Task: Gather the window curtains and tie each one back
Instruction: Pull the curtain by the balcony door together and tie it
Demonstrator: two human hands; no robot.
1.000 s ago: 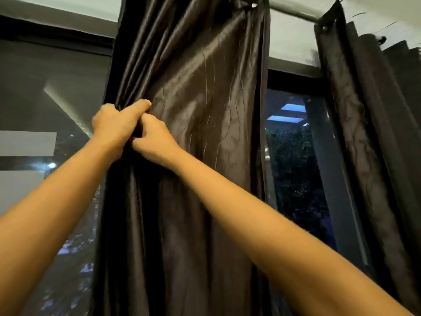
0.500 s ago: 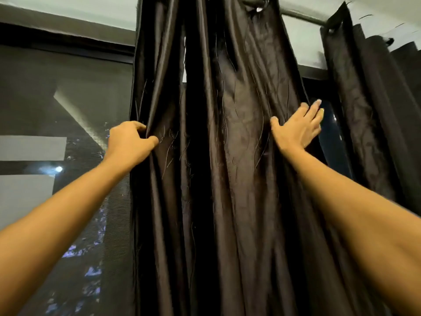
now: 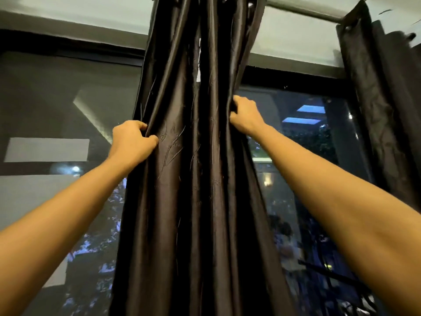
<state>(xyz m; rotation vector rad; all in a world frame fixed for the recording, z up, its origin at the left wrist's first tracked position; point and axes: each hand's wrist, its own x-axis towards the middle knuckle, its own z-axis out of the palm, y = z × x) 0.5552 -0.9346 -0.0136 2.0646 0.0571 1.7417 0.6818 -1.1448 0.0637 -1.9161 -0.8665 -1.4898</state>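
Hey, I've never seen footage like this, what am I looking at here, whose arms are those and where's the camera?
The camera sits on a person's head, looking forward and a little up at a window at night, so the two bare arms are the wearer's own. The left hand grips the left edge of a dark brown curtain, and the right hand grips its right edge, bunching it into folds. It hangs from a grey rod. A second curtain hangs at the far right, untouched. No tie-back is visible.

A grey metal rod (image 3: 303,12) runs across a pale wall (image 3: 79,14) above the dark-framed window (image 3: 303,156), whose glass shows trees and lights.
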